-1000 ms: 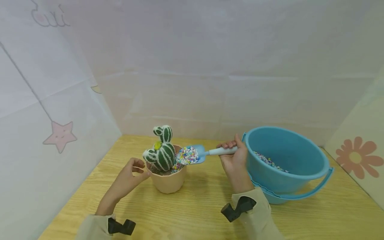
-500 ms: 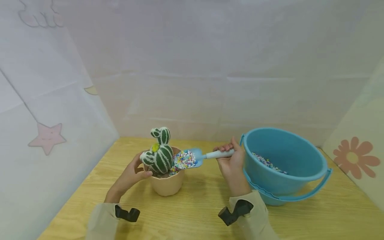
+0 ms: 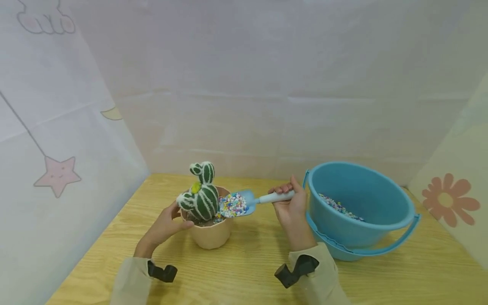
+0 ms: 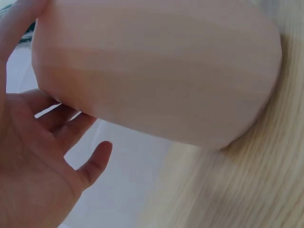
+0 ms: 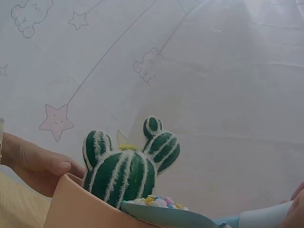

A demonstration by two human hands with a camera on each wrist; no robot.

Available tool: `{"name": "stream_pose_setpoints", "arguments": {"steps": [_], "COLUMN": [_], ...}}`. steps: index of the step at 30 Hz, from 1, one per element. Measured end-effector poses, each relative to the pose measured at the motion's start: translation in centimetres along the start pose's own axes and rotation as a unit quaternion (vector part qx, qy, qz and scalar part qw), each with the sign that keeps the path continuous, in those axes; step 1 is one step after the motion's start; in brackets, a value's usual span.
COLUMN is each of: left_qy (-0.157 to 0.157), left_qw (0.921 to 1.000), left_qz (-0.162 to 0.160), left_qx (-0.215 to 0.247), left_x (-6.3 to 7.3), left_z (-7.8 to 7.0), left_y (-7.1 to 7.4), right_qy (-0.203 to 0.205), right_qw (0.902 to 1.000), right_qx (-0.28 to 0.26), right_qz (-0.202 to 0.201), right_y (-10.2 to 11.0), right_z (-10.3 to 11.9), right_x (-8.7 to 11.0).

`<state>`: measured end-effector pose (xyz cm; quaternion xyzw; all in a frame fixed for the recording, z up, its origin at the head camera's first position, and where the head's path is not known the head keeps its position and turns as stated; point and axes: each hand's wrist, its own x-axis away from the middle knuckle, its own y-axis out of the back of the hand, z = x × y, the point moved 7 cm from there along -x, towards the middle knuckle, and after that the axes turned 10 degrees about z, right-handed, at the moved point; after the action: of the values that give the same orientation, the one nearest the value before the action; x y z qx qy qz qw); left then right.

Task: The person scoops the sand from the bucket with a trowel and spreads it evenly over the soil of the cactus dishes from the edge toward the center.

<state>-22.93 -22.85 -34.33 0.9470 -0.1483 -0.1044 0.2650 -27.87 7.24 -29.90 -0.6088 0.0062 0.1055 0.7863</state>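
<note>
My right hand (image 3: pixel 291 207) grips the white handle of a light-blue hand shovel (image 3: pixel 248 200), its blade heaped with small colourful pebbles (image 3: pixel 233 205). The blade tip lies over the right rim of a peach flower pot (image 3: pixel 211 236). In the pot stands a green cactus (image 3: pixel 206 201) with white fuzzy ridges and a yellow flower; a few pebbles lie beside it on the brown soil. My left hand (image 3: pixel 164 226) holds the pot's left side near the rim. The left wrist view has the thumb and fingers of that hand (image 4: pixel 42 152) around the pot wall (image 4: pixel 156 71).
A blue bucket (image 3: pixel 362 235) with more colourful pebbles (image 3: pixel 340 206) inside stands to the right, its handle hanging down in front. Everything stands on a wood-grain table (image 3: pixel 244 271) bounded by pale printed sheets at the back and sides.
My left hand has come in from beside the pot and taken hold of its rim. The shovel has moved slightly left and lower over the pot, still loaded with pebbles.
</note>
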Motion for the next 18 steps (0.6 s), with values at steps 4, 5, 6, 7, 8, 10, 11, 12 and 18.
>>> {"name": "stream_pose_setpoints", "arguments": {"steps": [4, 5, 6, 7, 8, 10, 11, 12, 18], "left_qy": [0.017, 0.022, 0.025, 0.024, 0.021, 0.007, -0.003, -0.011, -0.023], "left_qw": [0.9983, 0.9975, 0.9967, 0.9961, 0.9956, 0.9949, 0.9949, 0.9949, 0.9946], "left_qz": [-0.012, -0.013, -0.014, -0.013, -0.014, -0.01, -0.008, -0.005, -0.003], "left_qx": [-0.054, -0.065, -0.075, -0.085, -0.091, -0.1, -0.101, -0.1, -0.101], "left_x": [0.3, 0.4, 0.5, 0.6, 0.7, 0.9, 0.9, 0.9, 0.6], "left_z": [-0.5, -0.7, -0.9, -1.1, -1.3, -1.6, -1.6, -1.7, -2.1], "left_y": [0.4, 0.5, 0.5, 0.6, 0.6, 0.6, 0.6, 0.5, 0.2], "right_qy": [0.002, 0.001, 0.001, 0.0, -0.001, -0.003, -0.003, -0.004, -0.011], "right_qw": [0.9997, 0.9996, 0.9994, 0.9992, 0.999, 0.9984, 0.9979, 0.9972, 0.996], "right_qx": [0.022, 0.022, 0.029, 0.032, 0.037, 0.052, 0.061, 0.072, 0.088], "right_qz": [-0.012, -0.018, -0.019, -0.022, -0.023, -0.023, -0.02, -0.018, -0.007], "right_y": [0.0, 0.0, 0.0, -0.1, -0.2, -0.3, -0.4, -0.5, -1.0], "right_z": [0.1, 0.1, 0.1, 0.1, 0.1, 0.2, 0.2, 0.1, 0.0], "right_x": [0.1, 0.1, 0.1, 0.1, 0.1, 0.1, 0.1, 0.1, 0.3]}}
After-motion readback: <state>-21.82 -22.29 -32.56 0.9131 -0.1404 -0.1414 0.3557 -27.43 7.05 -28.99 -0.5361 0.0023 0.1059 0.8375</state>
